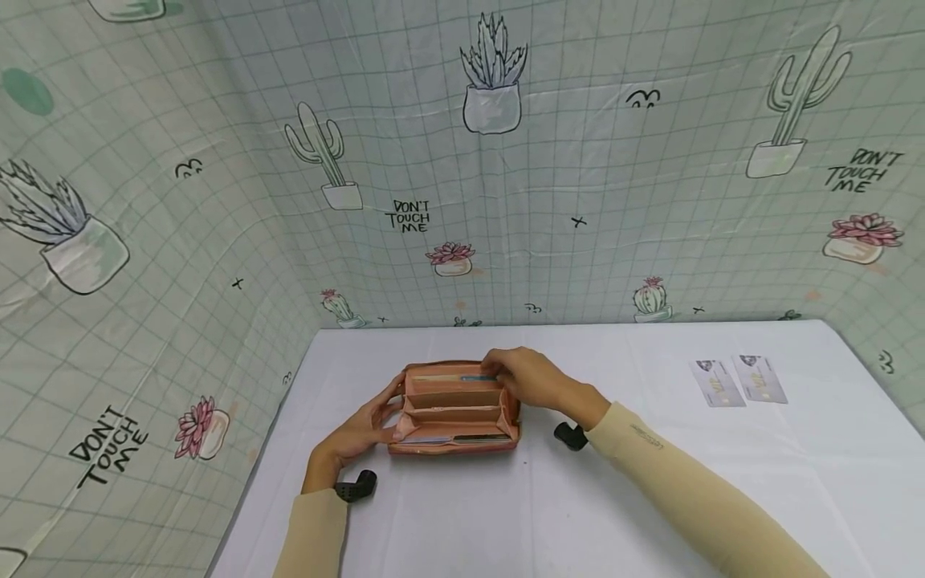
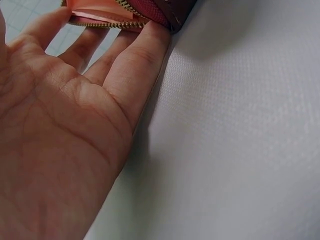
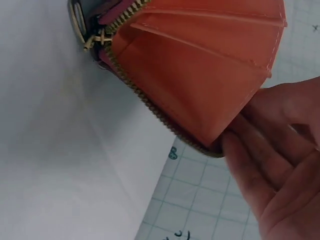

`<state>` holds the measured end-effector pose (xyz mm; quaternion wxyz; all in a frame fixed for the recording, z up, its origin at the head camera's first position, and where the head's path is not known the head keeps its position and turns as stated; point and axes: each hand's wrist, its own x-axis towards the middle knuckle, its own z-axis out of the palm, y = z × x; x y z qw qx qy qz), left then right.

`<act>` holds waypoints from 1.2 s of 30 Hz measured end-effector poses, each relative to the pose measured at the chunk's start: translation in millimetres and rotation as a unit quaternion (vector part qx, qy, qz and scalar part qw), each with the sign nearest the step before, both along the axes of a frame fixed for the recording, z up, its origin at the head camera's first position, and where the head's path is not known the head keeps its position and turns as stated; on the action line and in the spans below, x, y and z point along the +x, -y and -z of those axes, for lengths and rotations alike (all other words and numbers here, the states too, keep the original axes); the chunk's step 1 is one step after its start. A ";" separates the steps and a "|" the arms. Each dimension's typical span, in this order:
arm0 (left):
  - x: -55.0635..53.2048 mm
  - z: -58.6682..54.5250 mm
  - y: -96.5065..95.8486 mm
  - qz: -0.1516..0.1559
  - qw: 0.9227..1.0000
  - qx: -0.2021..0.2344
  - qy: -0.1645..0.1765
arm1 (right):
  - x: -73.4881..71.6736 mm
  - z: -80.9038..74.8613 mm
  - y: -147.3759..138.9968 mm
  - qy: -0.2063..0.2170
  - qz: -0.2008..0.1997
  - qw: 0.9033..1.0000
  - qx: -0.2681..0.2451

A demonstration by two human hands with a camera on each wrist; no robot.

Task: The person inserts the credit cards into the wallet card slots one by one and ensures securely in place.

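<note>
A pink-orange zip-around wallet [image 1: 455, 408] stands unzipped on the white table, its pleated compartments facing up. My left hand [image 1: 364, 425] holds its left end, thumb near the front corner and fingers towards the back; in the left wrist view the fingertips [image 2: 152, 30] touch the zipper edge. My right hand [image 1: 531, 377] grips the back right corner, beside a blue card [image 1: 473, 377] in the back slot. In the right wrist view several fingers [image 3: 250, 170] lie against the wallet's far edge; the thumb is hidden. More cards [image 1: 480, 438] show in the front slots.
Two silver-grey cards, a left one [image 1: 717, 384] and a right one [image 1: 760, 379], lie side by side at the right of the table. A cactus-print grid cloth [image 1: 549, 185] hangs behind and at the sides. Each wrist bears a black device, such as the right one [image 1: 571, 436].
</note>
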<state>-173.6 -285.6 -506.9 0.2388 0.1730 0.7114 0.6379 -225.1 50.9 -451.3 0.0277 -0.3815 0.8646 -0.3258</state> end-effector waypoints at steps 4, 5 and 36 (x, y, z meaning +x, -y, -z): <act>0.2 0.4 0.6 -0.001 1.000 -0.006 -0.002 | 3.1 -0.2 -11.6 0.034 0.022 0.996 -0.075; 0.2 0.6 0.9 0.001 1.000 -0.005 -0.005 | 4.1 -0.7 -15.6 0.036 0.028 0.995 -0.089; 1.8 0.1 -0.3 -0.009 1.000 -0.003 0.009 | 41.3 36.4 -231.1 -0.002 0.303 0.950 -0.080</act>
